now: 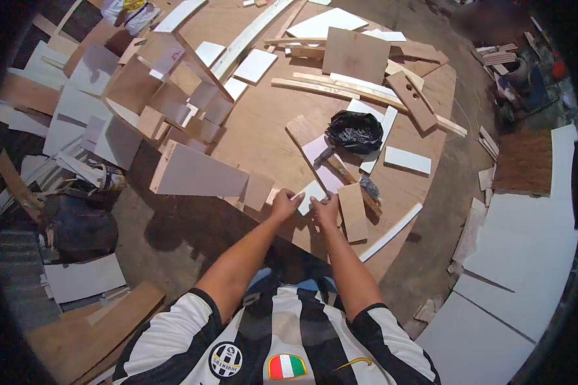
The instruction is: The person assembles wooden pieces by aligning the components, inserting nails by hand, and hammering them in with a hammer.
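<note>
A small white board (pixel 312 195) is being pinched by the left hand (pixel 286 205) and right hand (pixel 326 209), fingers seemingly clamped on its edges; even, level support is being called for.

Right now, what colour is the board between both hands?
The board is white on top, clearest in the head view.

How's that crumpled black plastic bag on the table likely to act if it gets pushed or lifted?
The black plastic bag will probably sag and fold, given its loose, wrinkled film. Its glossy surface suggests it may be slippery. It seems unlikely to roll, as its shape is an uneven heap. Weight is uncertain: any contents are hidden.
</note>
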